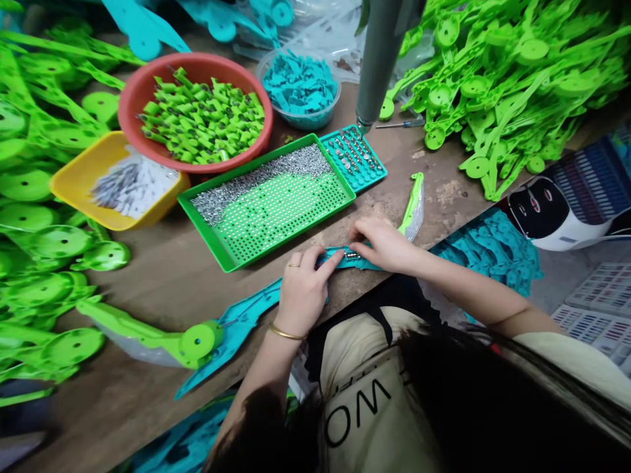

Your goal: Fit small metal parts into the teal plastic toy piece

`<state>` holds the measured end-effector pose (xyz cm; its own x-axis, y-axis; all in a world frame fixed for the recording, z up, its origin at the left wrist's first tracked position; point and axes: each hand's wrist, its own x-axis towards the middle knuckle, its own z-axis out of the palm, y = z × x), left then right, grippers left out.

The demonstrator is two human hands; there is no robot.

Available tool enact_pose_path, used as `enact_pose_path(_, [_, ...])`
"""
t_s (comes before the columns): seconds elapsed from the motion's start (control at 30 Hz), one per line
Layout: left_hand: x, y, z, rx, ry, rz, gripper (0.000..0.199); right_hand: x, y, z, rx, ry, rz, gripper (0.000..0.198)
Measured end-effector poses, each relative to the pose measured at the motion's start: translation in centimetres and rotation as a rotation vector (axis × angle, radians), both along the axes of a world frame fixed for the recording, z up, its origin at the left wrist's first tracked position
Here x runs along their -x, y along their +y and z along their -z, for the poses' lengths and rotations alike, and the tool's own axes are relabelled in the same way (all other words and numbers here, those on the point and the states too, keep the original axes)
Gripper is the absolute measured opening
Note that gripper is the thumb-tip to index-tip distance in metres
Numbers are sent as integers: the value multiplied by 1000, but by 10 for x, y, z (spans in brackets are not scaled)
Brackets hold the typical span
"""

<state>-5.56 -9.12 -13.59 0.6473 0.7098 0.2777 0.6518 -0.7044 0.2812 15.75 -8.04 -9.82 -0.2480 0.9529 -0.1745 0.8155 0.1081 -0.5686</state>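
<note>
A long turquoise plastic shell (256, 303) lies along the front of the table, with small metal parts (351, 255) set in it between my hands. My left hand (306, 282) is closed on the shell, thumb and fingers pressing near the metal parts. At the shell's other end my right hand (382, 244) is closed, its thumb and index finger close together over the turquoise piece; whether a small part sits between them is hidden. A green plastic piece with a round disc (197, 343) and a clear blade-like cover lies across the shell's left end.
Ahead stands a green perforated tray (283, 220) of screws beside a turquoise tray (377, 172) of small metal parts. A red bowl (129, 108), yellow container (66, 180) and clear tub (315, 121) stand behind. A grey upright tool (379, 66) hangs above. Green parts (493, 85) pile right.
</note>
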Motion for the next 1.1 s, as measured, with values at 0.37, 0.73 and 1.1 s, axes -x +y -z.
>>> enact_pose_path(0.37, [0, 1, 2, 31, 29, -10, 39, -29, -30, 4, -229, -174, -214, 18])
enact_pose_path(0.73, [0, 0, 1, 40, 50, -25, 46, -16, -25, 8, -228, -234, -159, 15])
enact_pose_path(1.1, [0, 1, 1, 46, 21, -25, 36, -11, -18, -11, -76, -155, -169, 25])
